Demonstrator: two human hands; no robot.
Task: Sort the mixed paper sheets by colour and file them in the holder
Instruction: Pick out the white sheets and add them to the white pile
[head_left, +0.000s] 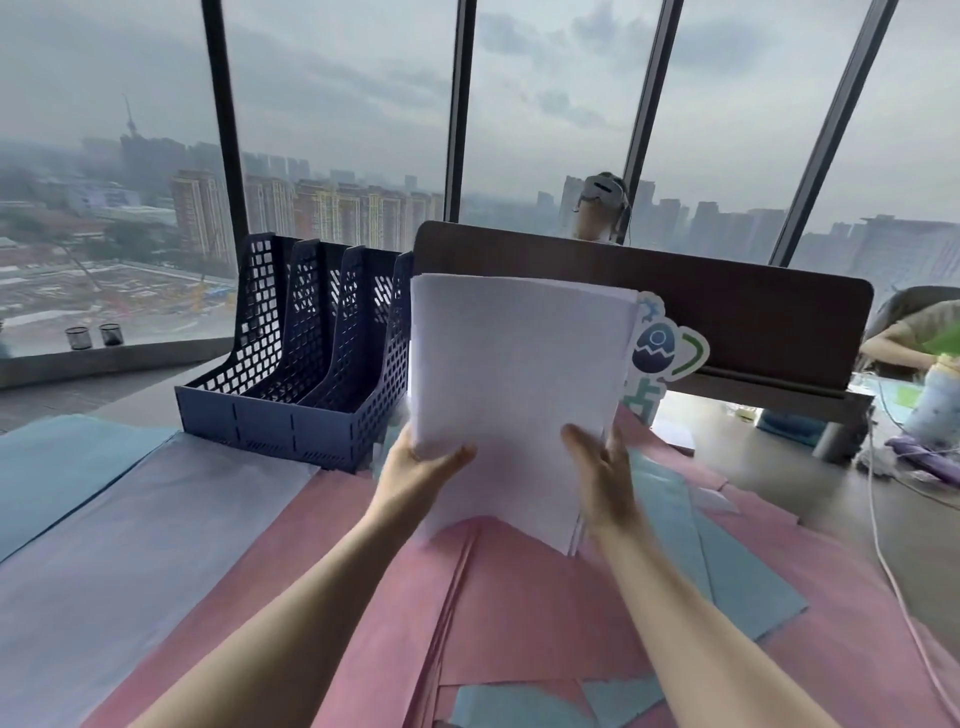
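Stack of white sheets (519, 384) held upright above counter (810, 483), just right of blue holder (306, 374). Left hand (415, 467) and right hand (602, 478) fingers gripping lower edges (thumbs in front). Pink sheets (519, 603) below.

No text can be read; the sticker (667, 345) on the divider (753, 312) shows only a cracked-egg emblem.

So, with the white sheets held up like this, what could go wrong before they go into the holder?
1. The stack of white paper sheets is gripped only at its lower edge by the left hand and right hand; its edges look uneven, so sheets may slip or fan out.
2. It hides the right end of the dark blue perforated plastic file holder, so aiming at a slot may be harder.
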